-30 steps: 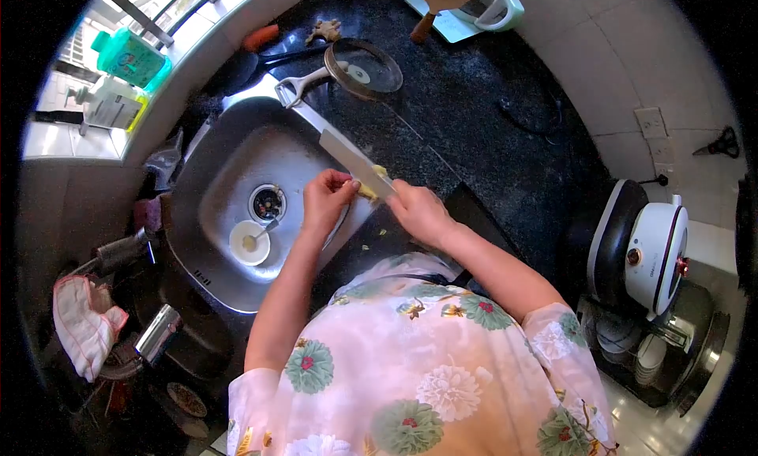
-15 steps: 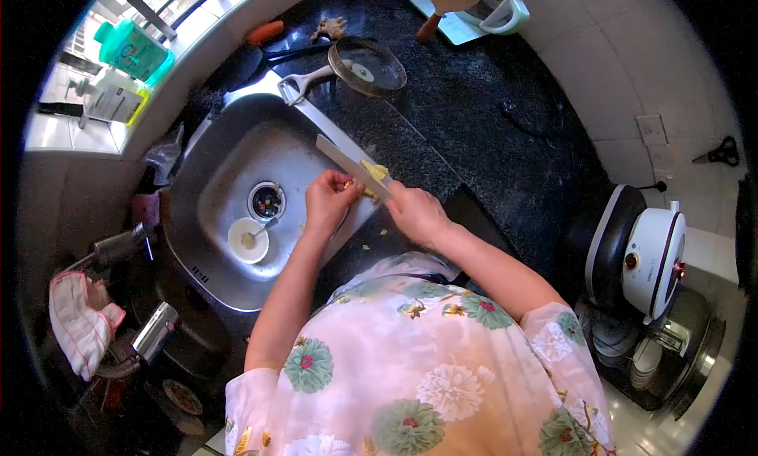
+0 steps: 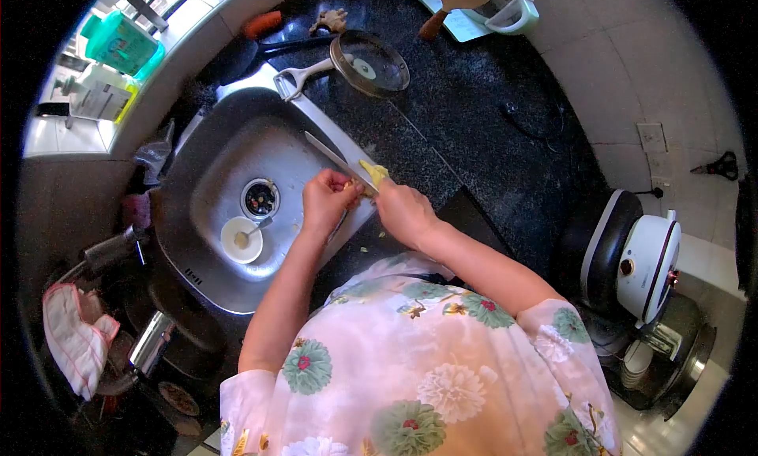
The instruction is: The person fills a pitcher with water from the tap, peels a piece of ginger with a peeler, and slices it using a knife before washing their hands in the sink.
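Note:
At the sink's right edge, my right hand [image 3: 405,213] is closed round a knife, whose blade [image 3: 330,153] points up and left over the sink. A pale yellow piece of food [image 3: 374,172], perhaps ginger, lies against the far side of the blade. My left hand [image 3: 324,206] is closed in a pinch on a small yellowish piece [image 3: 348,185] close to the knife's near side. Its exact kind is too small to make out. Small yellow scraps lie on the counter near my wrists.
The steel sink [image 3: 207,152] holds a white bowl [image 3: 230,247] with a spoon, beside the drain [image 3: 260,197]. A peeler [image 3: 294,81], a small round pan [image 3: 399,73], ginger [image 3: 329,20] and a carrot [image 3: 262,24] lie behind. A white appliance [image 3: 646,258] stands right.
The knife has tilted a little, showing less of its blade face, and my right hand has shifted slightly left. My left hand keeps its pinch. The view has shifted slightly.

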`<state>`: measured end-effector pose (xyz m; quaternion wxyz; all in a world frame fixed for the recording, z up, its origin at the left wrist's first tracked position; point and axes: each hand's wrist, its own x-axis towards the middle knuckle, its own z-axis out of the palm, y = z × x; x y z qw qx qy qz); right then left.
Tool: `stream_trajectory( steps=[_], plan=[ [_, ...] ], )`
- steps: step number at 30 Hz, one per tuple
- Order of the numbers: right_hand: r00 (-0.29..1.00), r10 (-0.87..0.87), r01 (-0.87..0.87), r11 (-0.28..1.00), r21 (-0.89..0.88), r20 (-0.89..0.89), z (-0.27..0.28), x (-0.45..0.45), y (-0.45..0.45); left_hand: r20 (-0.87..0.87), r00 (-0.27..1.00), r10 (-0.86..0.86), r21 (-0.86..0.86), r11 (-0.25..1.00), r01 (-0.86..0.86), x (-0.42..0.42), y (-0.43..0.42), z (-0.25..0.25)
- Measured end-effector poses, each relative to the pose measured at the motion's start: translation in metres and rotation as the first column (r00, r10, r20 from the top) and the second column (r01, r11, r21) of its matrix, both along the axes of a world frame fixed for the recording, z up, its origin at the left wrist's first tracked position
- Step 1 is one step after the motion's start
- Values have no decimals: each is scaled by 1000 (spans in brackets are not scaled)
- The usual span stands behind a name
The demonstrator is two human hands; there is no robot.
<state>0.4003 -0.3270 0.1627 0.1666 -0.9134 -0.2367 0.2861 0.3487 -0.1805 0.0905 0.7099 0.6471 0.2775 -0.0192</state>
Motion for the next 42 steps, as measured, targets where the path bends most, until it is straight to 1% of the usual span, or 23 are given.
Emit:
stream_trajectory(
  steps=[3,6,8,9,10,12,13,15,16,17,20,21,24,25,27,30,32,34,35,38,39,41,42],
  plan=[
    [999,22,-23,1000,11,33,-6,4,6,2,999,-39,91,995,39,2,3,5],
    [994,47,-49,999,12,101,-8,3,13,-1,993,-119,188,975,117,4,5,4],
    [982,90,-98,994,46,165,-14,11,28,23,993,-115,301,948,103,2,5,0],
    [980,98,-107,993,48,172,-15,13,34,39,993,-113,363,927,92,4,6,9],
    [981,113,-123,991,53,156,-15,17,37,12,996,-83,186,979,79,4,7,22],
    [985,138,-143,989,42,104,-13,21,29,-2,997,-83,310,947,80,3,6,23],
    [990,129,-131,990,42,55,-11,24,27,0,997,-75,277,958,72,2,5,17],
    [981,192,-190,980,-58,37,5,21,18,-3,999,-45,205,978,45,-1,5,1],
    [975,223,-219,969,-111,19,12,17,12,-7,999,-47,206,977,48,-3,4,3],
    [990,140,-140,985,-102,0,9,13,5,-10,998,-54,207,977,55,-2,5,6],
    [990,108,-101,992,-75,89,-7,-1,-9,-44,992,-119,212,969,125,3,6,7],
    [989,106,-98,992,-77,105,0,0,-4,-59,988,-146,215,964,155,3,6,6],
    [988,109,-103,993,-63,112,-9,2,-1,-35,987,-155,189,969,159,7,8,12],
    [985,79,-75,997,-30,155,-11,0,-2,-14,989,-148,192,970,148,8,9,11],
    [980,97,-93,995,-30,174,-11,2,-2,24,992,-125,185,976,119,5,5,4],
    [975,118,-115,993,-26,189,-2,-2,-4,36,991,-125,138,983,119,3,9,-2],
    [972,125,-124,992,-18,198,0,-10,-11,20,998,-63,94,994,60,1,11,-9],
    [965,140,-126,989,-76,222,-3,-16,-19,-2,1000,2,46,999,-1,-3,3,0],
    [962,145,-124,987,-106,230,-5,-18,-23,1,1000,15,-25,1000,-15,-3,3,-13],
    [959,146,-123,987,-107,243,-15,-17,-12,25,1000,19,-63,998,-17,-5,0,3],
    [955,148,-132,988,-80,258,-15,-15,-7,19,1000,-11,13,1000,11,-3,1,4],
    [948,138,-135,990,-29,288,-13,-14,-2,0,998,-69,47,997,69,-4,4,6],
    [946,141,-138,990,-34,292,-13,-15,-3,-8,995,-97,62,993,98,-4,5,7]
  ],
)
